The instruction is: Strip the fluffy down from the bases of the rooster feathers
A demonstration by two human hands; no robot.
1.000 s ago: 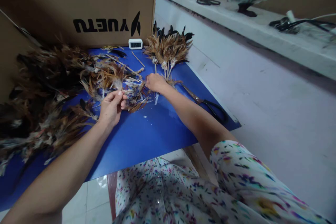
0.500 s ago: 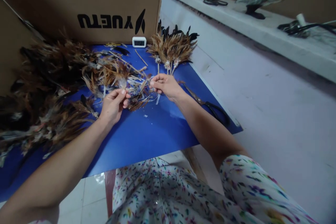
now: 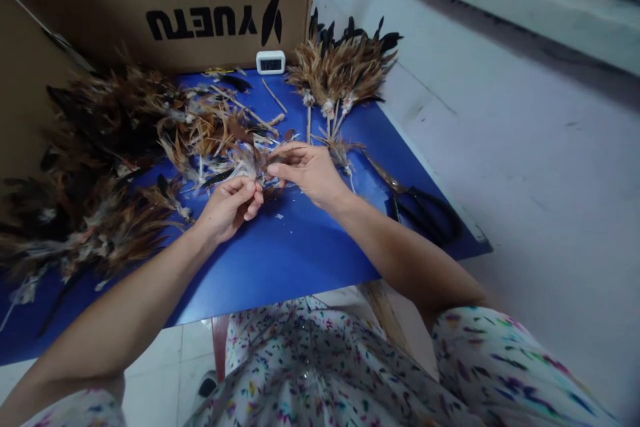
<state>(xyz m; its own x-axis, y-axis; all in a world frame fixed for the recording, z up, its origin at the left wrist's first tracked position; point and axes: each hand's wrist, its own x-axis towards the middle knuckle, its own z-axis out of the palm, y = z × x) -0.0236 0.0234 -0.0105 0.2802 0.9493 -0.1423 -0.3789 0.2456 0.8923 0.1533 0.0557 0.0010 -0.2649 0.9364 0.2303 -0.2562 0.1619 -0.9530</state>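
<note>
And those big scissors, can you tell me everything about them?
The scissors have black handles with big loops and brownish, dull blades, maybe metal with rust. A round pivot joins the blades, which look closed or nearly so. They lie flat on the blue tabletop, near its right edge, tips pointing away from the person. The right forearm is close beside the handles; I can't tell if it touches them.

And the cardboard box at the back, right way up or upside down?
Upside down, judging by its print: the lettering across the front of the cardboard box is inverted.
</note>
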